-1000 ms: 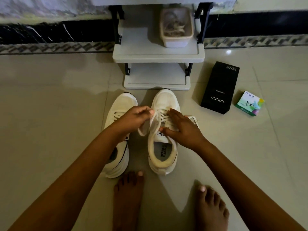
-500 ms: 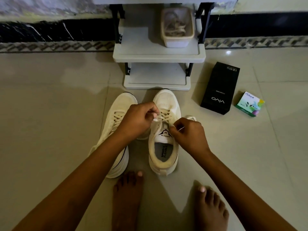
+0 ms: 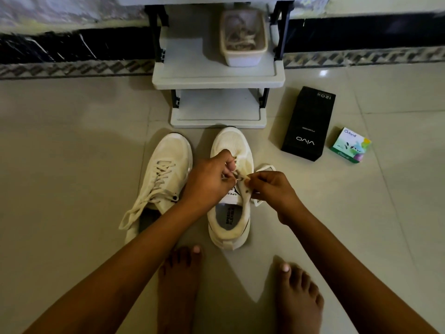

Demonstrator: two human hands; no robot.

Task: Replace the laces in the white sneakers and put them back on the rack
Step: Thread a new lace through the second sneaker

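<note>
One sneaker (image 3: 159,182) at nine o'clock looks laced; my left hand (image 3: 208,182) and right hand (image 3: 272,189) pinch the lace (image 3: 240,178) over the other sneaker (image 3: 232,220), rack (image 3: 218,78) waiting at twelve.

Two white mesh sneakers (image 3: 168,169) are set side by side on the pale tiled floor (image 3: 72,153), toes pointed to twelve o'clock at the grey two-tier plastic rack (image 3: 216,78). On its upper shelf a pale rectangular plastic tub (image 3: 243,54) is placed. At two o'clock of the shoes a black oblong carton (image 3: 308,124) is laid — a small green cardboard box (image 3: 350,145) just beyond, at three o'clock of it. Two bare feet (image 3: 178,285) are planted at six o'clock.
</note>
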